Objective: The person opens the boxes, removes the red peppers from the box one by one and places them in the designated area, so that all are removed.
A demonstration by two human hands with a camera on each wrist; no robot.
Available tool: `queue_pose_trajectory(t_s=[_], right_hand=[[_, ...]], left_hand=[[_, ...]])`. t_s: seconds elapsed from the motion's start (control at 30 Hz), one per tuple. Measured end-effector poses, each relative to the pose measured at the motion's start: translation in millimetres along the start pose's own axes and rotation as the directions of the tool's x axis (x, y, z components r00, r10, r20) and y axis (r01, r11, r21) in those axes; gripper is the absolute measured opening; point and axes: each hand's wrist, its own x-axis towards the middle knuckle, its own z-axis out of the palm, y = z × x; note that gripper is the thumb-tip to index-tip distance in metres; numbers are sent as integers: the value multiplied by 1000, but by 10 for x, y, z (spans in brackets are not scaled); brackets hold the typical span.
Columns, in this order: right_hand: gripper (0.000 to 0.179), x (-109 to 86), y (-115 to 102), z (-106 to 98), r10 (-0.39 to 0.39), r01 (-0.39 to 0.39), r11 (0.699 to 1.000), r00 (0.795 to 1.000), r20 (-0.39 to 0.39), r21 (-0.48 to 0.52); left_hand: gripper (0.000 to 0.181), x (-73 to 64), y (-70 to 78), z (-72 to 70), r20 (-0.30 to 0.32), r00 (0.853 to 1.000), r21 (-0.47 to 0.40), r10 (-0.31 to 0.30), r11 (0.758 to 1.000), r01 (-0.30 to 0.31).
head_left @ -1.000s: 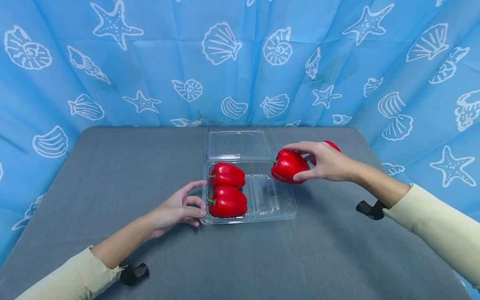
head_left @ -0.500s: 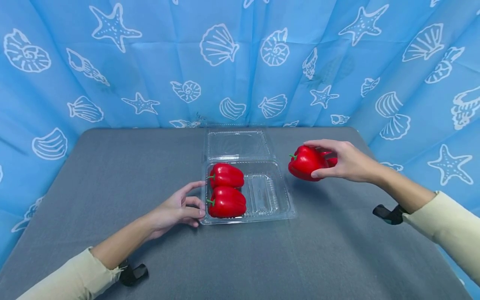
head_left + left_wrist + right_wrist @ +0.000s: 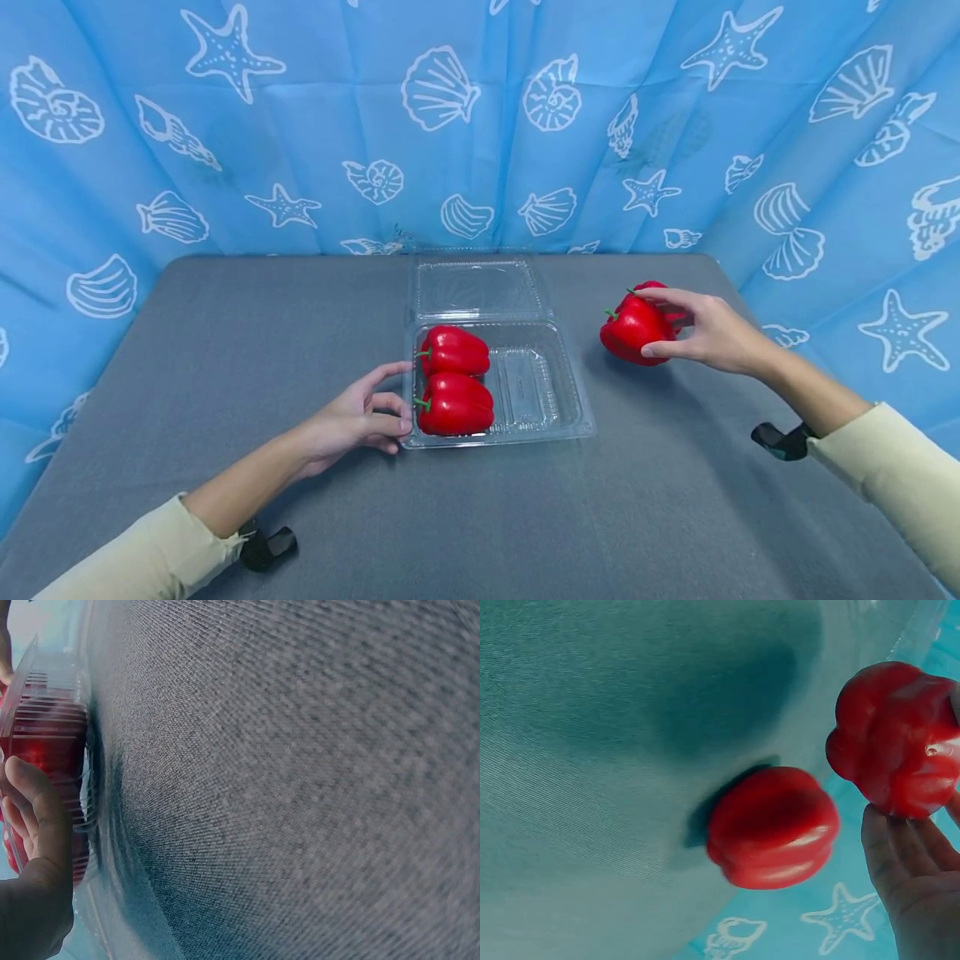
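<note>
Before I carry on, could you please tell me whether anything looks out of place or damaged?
Nothing stands out: two red peppers sit side by side in the open clear container, a third pepper is in the right hand, and a fourth pepper rests on the table. I see no spill or visible damage.

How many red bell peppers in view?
4: far pepper and near pepper in the clear clamshell; held pepper in the right hand; last pepper on the table, partly hidden in the head view.

Looking at all three feeds from my end (head cam plus both wrist cams), I can't read any text, label or brand. No legible numbers or signs either, tbh.
</note>
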Motion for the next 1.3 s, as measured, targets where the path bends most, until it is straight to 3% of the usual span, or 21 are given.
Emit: queue_pose_trajectory(t_s=[0.3,0.9,1.3], right_hand=[[80,-62,226,191,9,-9,1000,1000,-7,-24],[81,-102,332,357,62,-67,997,993,-104,-46],[76,-118,371,440,7,-24,995,986,-169,-94]], left_hand=[[82,-11,-4,-14,19,1000,-4,14,1000,-14],[80,3,-10,-2,3,1000,-1,2,1000,-2],[80,1,-12,0,7,1000,5,7,1000,-7]])
